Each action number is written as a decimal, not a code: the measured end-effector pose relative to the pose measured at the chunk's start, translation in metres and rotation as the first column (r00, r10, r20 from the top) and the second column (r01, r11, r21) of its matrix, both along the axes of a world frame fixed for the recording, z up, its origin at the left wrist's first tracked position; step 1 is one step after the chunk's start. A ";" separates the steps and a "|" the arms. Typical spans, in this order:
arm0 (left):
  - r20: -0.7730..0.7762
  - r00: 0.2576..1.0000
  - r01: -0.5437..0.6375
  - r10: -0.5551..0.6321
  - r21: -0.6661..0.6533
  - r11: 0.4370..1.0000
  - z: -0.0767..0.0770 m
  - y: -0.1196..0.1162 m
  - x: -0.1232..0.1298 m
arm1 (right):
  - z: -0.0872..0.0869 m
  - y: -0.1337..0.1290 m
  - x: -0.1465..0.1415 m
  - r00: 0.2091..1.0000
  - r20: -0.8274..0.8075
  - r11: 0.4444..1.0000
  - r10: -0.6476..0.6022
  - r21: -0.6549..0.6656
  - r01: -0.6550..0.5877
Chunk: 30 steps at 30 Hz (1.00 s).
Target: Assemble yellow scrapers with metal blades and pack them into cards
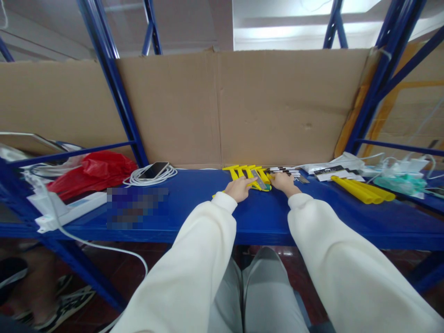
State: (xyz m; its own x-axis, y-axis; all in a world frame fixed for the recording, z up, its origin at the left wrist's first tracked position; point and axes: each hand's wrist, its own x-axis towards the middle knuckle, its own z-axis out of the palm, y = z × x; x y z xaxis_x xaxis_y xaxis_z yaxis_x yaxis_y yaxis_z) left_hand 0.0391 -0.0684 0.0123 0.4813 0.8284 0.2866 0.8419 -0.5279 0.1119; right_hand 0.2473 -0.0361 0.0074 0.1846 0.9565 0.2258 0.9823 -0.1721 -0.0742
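Note:
Close to the back of the blue shelf, my left hand is closed round a yellow tool with a flat grey metal plate, its index finger stretched along the plate. A yellow end pokes out behind that hand. My right hand rests just right of the tool with its fingers curled in; what they hold, if anything, is hidden. Beyond both hands lie several yellow T-shaped plastic pieces side by side. Several black-and-white sticks lie behind my right hand, with a small grey metal blade beside it.
Several yellow tubes lie at right, near a black-and-white packet and green plastic. At left are a phone on a coiled white cable, a red bag and a white power strip. Cardboard stands behind.

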 end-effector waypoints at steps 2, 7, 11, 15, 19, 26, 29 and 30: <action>0.001 1.000 -0.001 0.001 -0.001 1.000 0.001 0.000 0.000 | -0.001 0.002 0.001 1.000 -0.006 1.000 0.008 -0.005 -0.008; 0.004 1.000 0.003 -0.003 -0.006 1.000 0.002 -0.002 0.000 | -0.002 0.003 0.004 1.000 -0.014 0.999 0.024 0.034 -0.024; 0.001 1.000 0.001 -0.001 0.000 1.000 0.002 -0.001 0.000 | -0.003 0.002 0.005 0.999 -0.029 0.997 0.026 0.070 -0.024; -0.009 1.000 0.000 0.001 0.003 1.000 0.001 -0.001 0.000 | -0.001 -0.002 0.006 0.999 -0.053 0.995 -0.005 0.098 0.010; -0.002 1.000 -0.002 0.002 0.008 1.000 0.000 -0.001 0.000 | -0.001 -0.003 0.008 0.996 -0.083 0.990 -0.025 0.139 0.037; 0.003 1.000 -0.004 0.004 -0.008 1.000 0.001 -0.001 0.000 | -0.007 0.010 0.018 0.975 -0.221 0.954 -0.001 0.292 0.067; 0.000 1.000 0.000 0.000 -0.007 1.000 0.001 -0.001 0.000 | -0.013 0.021 0.027 0.940 -0.340 0.934 0.037 0.345 0.088; -0.001 1.000 0.001 -0.001 -0.005 1.000 0.001 -0.001 0.000 | -0.014 0.024 0.030 0.923 -0.381 0.927 0.057 0.362 0.092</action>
